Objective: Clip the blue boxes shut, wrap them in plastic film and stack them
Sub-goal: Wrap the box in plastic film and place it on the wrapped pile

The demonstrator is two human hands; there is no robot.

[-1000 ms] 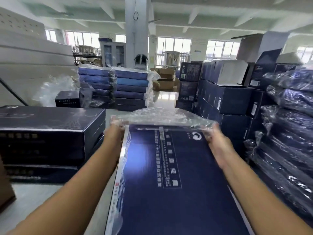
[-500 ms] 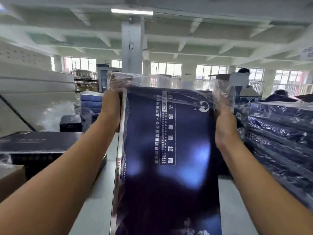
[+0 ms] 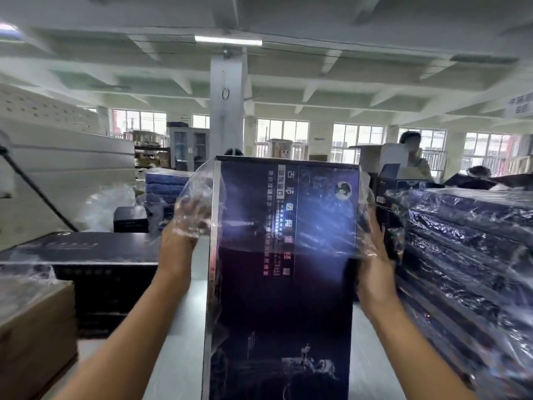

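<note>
Box, blue, held upright beside the wrapped stack; both edges and film gripped by left hand and right hand. Wrapping judged underway; film to be pulled fully down next.

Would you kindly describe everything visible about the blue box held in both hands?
The blue box is a flat, dark navy carton with pale vertical lettering and a round emblem near its top. It is held upright, sleeved in clear crinkled plastic film. The left hand and right hand grip its side edges.
</note>
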